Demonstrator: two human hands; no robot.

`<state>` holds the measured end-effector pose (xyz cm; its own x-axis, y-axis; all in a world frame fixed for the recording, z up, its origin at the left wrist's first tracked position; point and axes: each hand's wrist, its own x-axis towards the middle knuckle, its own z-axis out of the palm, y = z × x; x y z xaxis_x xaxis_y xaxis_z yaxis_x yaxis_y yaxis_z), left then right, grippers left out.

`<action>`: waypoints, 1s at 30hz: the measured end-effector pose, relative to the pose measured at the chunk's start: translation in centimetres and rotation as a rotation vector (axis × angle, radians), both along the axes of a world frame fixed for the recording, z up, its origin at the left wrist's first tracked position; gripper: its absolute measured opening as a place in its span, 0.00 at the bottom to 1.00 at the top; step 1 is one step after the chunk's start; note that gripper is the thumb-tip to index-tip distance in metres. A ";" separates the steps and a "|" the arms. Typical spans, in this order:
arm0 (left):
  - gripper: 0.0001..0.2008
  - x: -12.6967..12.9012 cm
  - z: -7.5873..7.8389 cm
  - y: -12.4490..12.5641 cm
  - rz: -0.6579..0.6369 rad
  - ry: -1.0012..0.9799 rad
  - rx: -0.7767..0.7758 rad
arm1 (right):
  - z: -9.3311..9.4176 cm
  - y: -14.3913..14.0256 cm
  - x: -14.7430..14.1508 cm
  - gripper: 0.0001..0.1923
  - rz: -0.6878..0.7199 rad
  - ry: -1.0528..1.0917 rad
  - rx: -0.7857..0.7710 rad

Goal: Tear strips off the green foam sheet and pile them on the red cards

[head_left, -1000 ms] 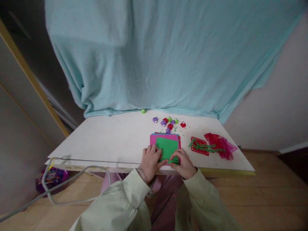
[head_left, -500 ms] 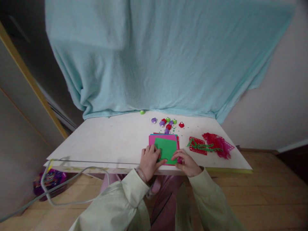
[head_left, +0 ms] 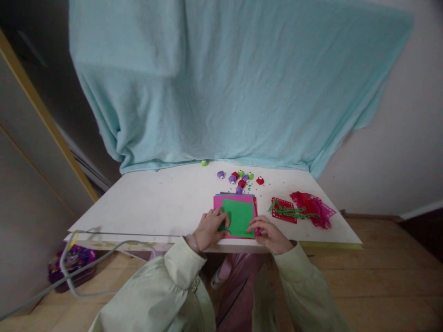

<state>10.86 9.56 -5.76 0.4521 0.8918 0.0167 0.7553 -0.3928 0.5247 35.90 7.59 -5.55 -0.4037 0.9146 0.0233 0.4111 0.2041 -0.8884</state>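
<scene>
A green paper sheet [head_left: 238,216] lies on top of a stack of coloured sheets [head_left: 218,201], pink uppermost with blue and red edges showing. My left hand [head_left: 209,229] rests on the left side of the green sheet, fingers bent and the thumb apart from them. At the sheet's lower right corner, my right hand [head_left: 270,235] has its fingers closed round a small magenta thing [head_left: 258,233], mostly covered, so its kind is unclear. Just beyond the stack sit several small purple, red and green pieces with white eye-like parts, among them a purple one [head_left: 239,189].
Tiny green paper bits [head_left: 249,187] are scattered by the small pieces. To the right lie red and green hole-punched paper pieces [head_left: 284,211] and a tangled red-pink heap [head_left: 313,210]. A grey cable [head_left: 104,263] hangs at the left front; a light-blue cloth [head_left: 221,92] hangs behind the table.
My left hand has shifted slightly left, its thumb drawing back toward the sheet's lower left corner. The right hand stays by the right corner with the magenta thing.
</scene>
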 end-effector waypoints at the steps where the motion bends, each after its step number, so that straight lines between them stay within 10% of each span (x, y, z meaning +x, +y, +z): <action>1: 0.10 -0.3 0.0 0.2 -0.028 -0.021 -0.023 | -0.1 0.0 0.0 0.20 -0.002 0.006 0.009; 9: 0.13 -1.9 1.0 0.8 -0.194 -0.152 -0.075 | -1.0 -0.7 -1.9 0.11 -0.228 0.006 0.183; 16: 0.12 -0.5 0.2 -0.2 -0.024 -0.049 0.026 | -0.7 -1.6 -5.8 0.19 -0.401 -0.288 0.325; 30: 0.13 -0.1 -0.4 -0.2 0.036 -0.032 0.018 | -0.5 -0.8 -4.2 0.20 -0.281 -0.170 0.161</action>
<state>10.80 9.35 -6.14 0.4184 0.9070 0.0466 0.7523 -0.3749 0.5418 31.73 6.80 -6.08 -0.1474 0.9805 0.1301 0.6100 0.1937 -0.7684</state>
